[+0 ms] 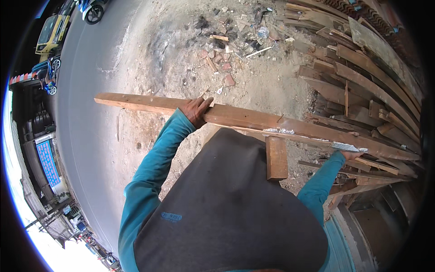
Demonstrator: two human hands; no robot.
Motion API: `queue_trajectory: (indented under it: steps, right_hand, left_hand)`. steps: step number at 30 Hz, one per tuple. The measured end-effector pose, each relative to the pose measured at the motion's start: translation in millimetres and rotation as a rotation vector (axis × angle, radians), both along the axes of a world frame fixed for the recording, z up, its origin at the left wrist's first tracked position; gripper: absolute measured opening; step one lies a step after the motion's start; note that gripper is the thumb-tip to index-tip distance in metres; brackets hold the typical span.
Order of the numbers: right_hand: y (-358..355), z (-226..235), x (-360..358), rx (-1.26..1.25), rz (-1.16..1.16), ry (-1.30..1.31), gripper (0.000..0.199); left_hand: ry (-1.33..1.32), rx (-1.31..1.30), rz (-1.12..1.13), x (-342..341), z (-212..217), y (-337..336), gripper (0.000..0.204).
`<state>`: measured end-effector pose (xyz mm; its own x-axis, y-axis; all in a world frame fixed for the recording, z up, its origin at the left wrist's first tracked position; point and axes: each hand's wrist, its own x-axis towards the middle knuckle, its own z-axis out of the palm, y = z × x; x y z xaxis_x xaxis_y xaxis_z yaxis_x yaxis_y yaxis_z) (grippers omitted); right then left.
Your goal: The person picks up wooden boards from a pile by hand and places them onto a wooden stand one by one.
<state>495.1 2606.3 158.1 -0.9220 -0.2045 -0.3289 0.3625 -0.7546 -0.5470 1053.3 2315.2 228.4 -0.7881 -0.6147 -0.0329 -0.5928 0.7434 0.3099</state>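
A long brown wooden beam point(247, 119) lies crosswise in front of my body, running from the road side at left to the wood pile at right. My left hand point(195, 111) is closed over its top edge, left of the middle. Near the right end my right hand point(351, 155) grips it from below, with fingertips showing over the far edge. White crusty patches point(346, 147) mark the beam's near side by that hand. A short wooden block point(277, 158) sticks out toward me from under the beam; how it joins is hidden. A nail-like piece stands on top.
Stacked boards and planks point(362, 81) fill the right side. Beyond the beam, broken tile, wood scraps and rubbish point(226, 54) litter the dirt ground. At left runs an asphalt road point(86, 113), with a yellow truck point(49, 36) and a motorbike point(94, 13).
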Motion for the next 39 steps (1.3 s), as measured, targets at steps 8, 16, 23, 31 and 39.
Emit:
queue_trajectory:
  steps: [8, 16, 23, 31, 39]
  right_hand:
    - [-42.3, 5.2, 25.4, 0.71, -0.124, 0.097, 0.067]
    - [-133.8, 29.0, 145.4, 0.438, -0.067, -0.227, 0.068]
    - [-141.3, -52.2, 175.5, 0.379, -0.023, -0.154, 0.086]
    - [-217.0, -1.5, 240.0, 0.426, -0.032, 0.025, 0.088]
    - [-270.5, 96.9, 259.1, 0.336, -0.136, 0.195, 0.072]
  left_hand:
    - [-0.102, 0.054, -0.009, 12.1, -4.4, -56.8, 0.049]
    - [-0.289, 0.021, 0.127, 102.7, -40.2, -80.1, 0.053]
    - [-0.213, -0.154, 0.117, 179.2, -83.1, -138.0, 0.043]
    - [-0.153, -0.193, 0.124, 220.4, -92.5, -203.0, 0.036]
    - [-0.011, -0.224, 0.168, 209.2, -106.3, -263.7, 0.036]
